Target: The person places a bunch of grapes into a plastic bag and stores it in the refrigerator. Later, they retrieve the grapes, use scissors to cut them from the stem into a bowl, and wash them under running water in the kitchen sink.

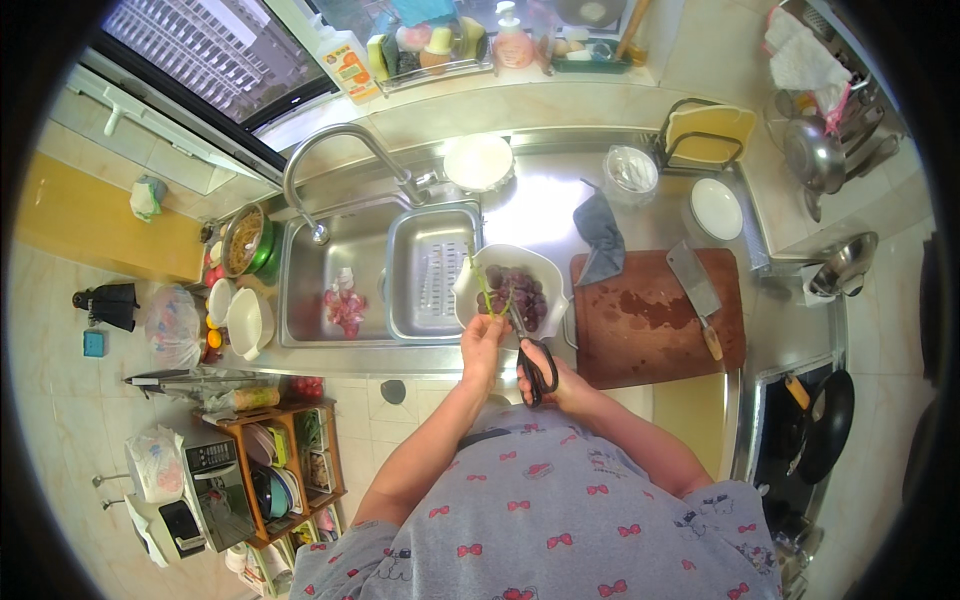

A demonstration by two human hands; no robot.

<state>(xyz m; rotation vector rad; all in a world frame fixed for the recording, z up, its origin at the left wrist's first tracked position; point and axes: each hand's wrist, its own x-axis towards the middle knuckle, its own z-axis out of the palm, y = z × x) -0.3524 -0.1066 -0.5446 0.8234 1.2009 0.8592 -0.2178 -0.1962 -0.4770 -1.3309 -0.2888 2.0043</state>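
My left hand [484, 341] pinches a green grape stem [481, 279] over the near left part of a white bowl [556, 289]. Dark purple grapes [525, 294] lie in the bowl. My right hand [555, 379] grips black-handled scissors [538, 375], whose blades point into the bowl beside the stem. Whether the blades are parted or closed is hard to tell. The bowl stands at the right edge of the metal sink, partly over the perforated basin insert [442, 281].
Right of the bowl, a wooden cutting board [637, 330] bears a cleaver [694, 281] and part of a grey cloth [600, 232]. Reddish scraps [345, 309] lie in the left sink basin, under a curved faucet [330, 131]. A white colander [250, 322] stands left of the sink.
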